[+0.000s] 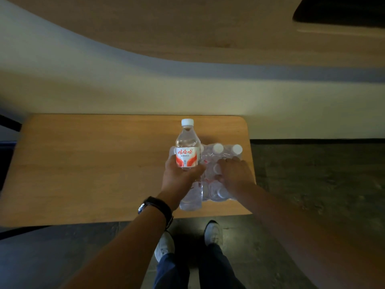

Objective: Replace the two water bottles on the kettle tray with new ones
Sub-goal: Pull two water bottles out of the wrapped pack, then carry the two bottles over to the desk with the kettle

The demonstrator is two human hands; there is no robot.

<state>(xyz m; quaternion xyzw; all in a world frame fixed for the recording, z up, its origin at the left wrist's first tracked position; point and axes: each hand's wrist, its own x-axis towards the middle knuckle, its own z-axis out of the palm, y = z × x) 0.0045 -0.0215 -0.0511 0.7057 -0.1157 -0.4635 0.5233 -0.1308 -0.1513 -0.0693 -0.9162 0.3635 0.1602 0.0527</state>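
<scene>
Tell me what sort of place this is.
Probably a hotel or guest room, though little shows. A small wooden table stands against a plain wall, holding a shrink-wrapped pack of water bottles; the left hand lifts out one bottle above dark carpet-like flooring.

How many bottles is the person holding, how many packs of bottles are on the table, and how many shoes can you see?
Held bottle: 1, in the left hand
Pack: 1, under the right hand
Shoes: 2
Total: 4
</scene>
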